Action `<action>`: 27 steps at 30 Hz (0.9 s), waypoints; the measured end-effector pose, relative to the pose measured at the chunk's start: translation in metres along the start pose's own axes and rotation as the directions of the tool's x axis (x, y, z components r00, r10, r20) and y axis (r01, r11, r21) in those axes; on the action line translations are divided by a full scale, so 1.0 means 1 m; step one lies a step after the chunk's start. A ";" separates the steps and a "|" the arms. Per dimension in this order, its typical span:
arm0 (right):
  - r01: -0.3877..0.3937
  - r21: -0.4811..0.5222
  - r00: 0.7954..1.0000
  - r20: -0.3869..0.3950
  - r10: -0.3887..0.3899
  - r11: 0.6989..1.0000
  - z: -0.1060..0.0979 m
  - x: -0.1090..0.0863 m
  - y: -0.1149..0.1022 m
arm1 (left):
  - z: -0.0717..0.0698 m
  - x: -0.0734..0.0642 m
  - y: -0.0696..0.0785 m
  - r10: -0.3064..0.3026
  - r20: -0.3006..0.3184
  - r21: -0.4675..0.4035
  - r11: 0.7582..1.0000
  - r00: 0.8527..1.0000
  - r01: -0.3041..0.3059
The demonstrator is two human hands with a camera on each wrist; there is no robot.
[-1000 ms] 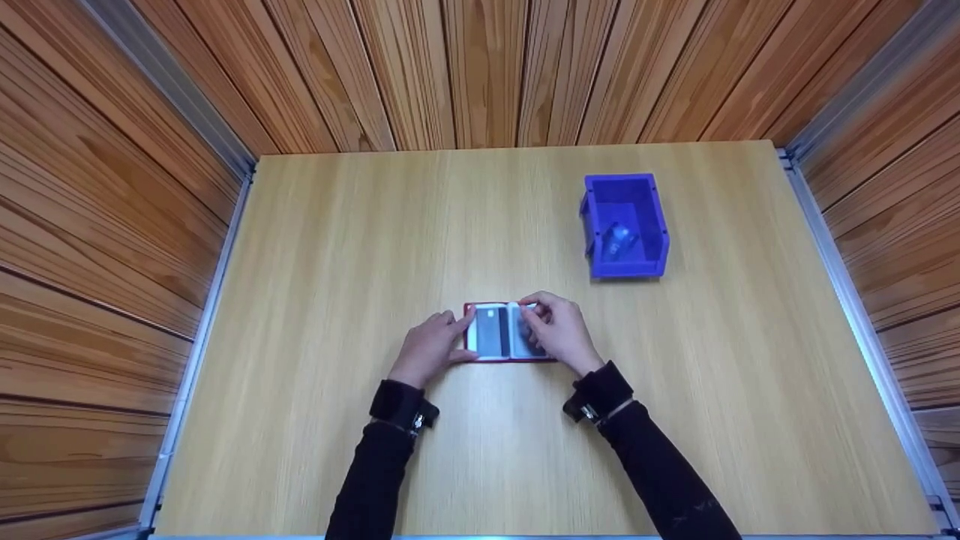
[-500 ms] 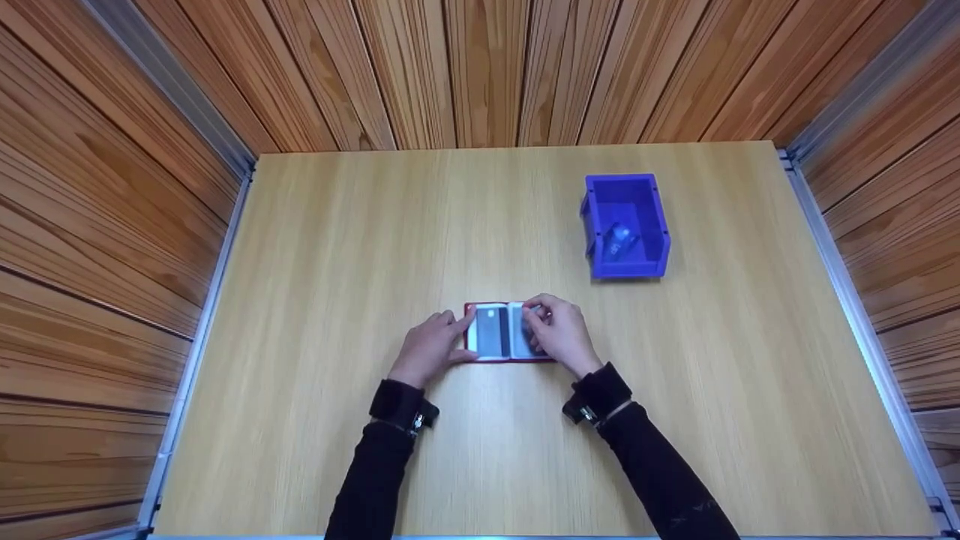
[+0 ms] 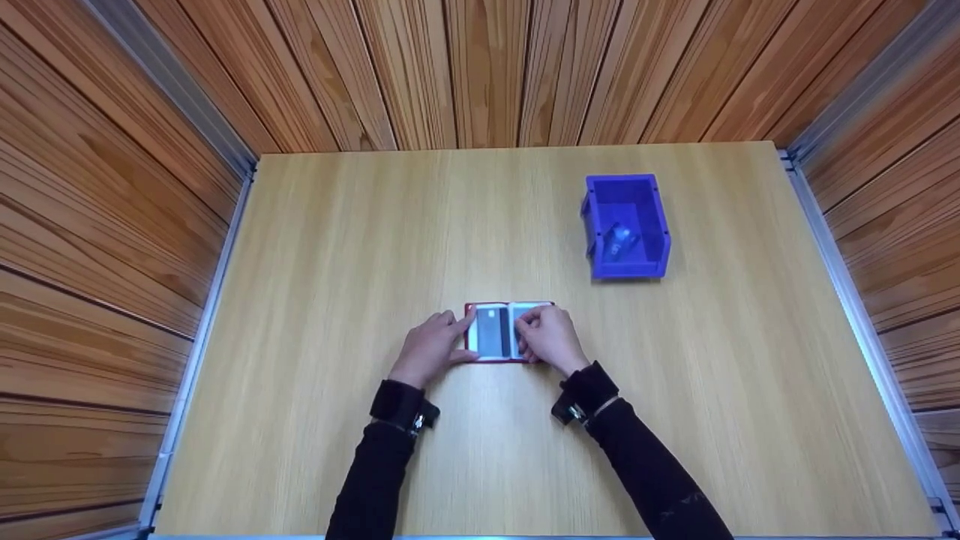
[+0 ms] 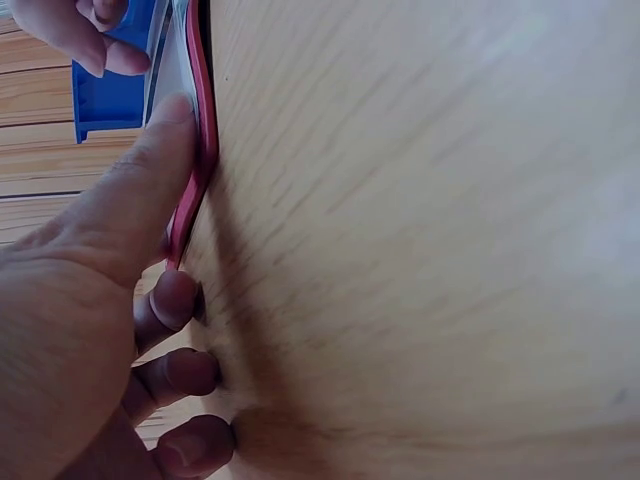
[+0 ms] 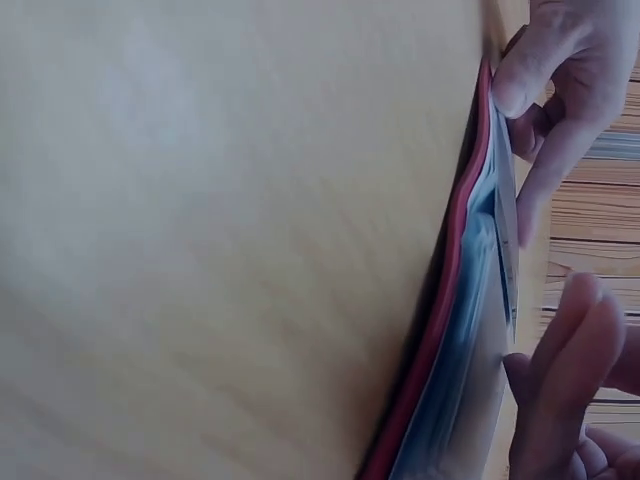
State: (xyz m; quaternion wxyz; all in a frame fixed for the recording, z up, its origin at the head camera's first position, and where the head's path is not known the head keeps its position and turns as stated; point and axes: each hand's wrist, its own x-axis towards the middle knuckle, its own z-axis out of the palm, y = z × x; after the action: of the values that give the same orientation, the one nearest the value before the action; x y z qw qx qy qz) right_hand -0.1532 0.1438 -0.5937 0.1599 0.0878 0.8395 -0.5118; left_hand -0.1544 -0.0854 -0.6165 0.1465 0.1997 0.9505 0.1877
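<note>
An opened red card holder [image 3: 510, 361] with clear plastic sleeves lies flat on the table. Behind its left sleeve shows a grey card [image 3: 489, 334] with a dark stripe. My left hand [image 3: 427, 349] rests at the left edge, thumb and index finger stretched apart and pressing from above. In the left wrist view its thumb [image 4: 150, 185] lies on the sleeve, the other fingers bent against the table. Over the right-hand sleeves, my right hand [image 3: 551, 337] has bent fingers close to the middle fold. Whether those fingertips pinch a sleeve is hidden.
A blue-purple bin [image 3: 626, 225] stands at the back right of the wooden table [image 3: 360, 247], with a small clear bluish object [image 3: 619, 238] inside. Wood-plank walls and metal rails border the table.
My right hand has slid slightly left and toward me, uncovering the card holder's upper right corner. My left hand and the bin stay in place.
</note>
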 end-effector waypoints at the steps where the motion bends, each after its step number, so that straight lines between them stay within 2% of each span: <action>1: -0.016 0.012 1.000 0.004 0.016 1.000 0.001 0.001 0.000 | 0.000 0.000 0.000 0.003 -0.003 0.000 1.000 1.000 -0.003; 5: -0.060 0.051 0.998 0.023 0.059 0.997 0.005 0.003 0.000 | 0.000 -0.001 0.000 0.013 -0.014 0.008 1.000 1.000 -0.013; 11: -0.093 0.036 0.995 0.040 0.092 0.995 0.010 0.005 0.000 | 0.001 0.000 -0.001 0.023 -0.017 0.028 0.999 1.000 -0.022; 19: -0.152 0.040 0.988 0.022 0.151 0.988 0.014 0.006 -0.005 | 0.000 0.000 0.000 0.025 -0.020 0.043 0.999 0.999 -0.025; 27: -0.157 0.045 0.987 -0.027 0.158 0.987 0.020 0.006 -0.003 | 0.000 0.002 0.001 0.012 -0.005 0.038 0.999 1.000 -0.011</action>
State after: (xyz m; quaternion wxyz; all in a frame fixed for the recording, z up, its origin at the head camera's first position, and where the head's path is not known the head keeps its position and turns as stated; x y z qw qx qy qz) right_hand -0.1565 0.1247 -0.6018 0.1854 0.1649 0.8212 -0.5139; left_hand -0.1555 -0.0839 -0.6165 0.1393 0.2074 0.9530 0.1712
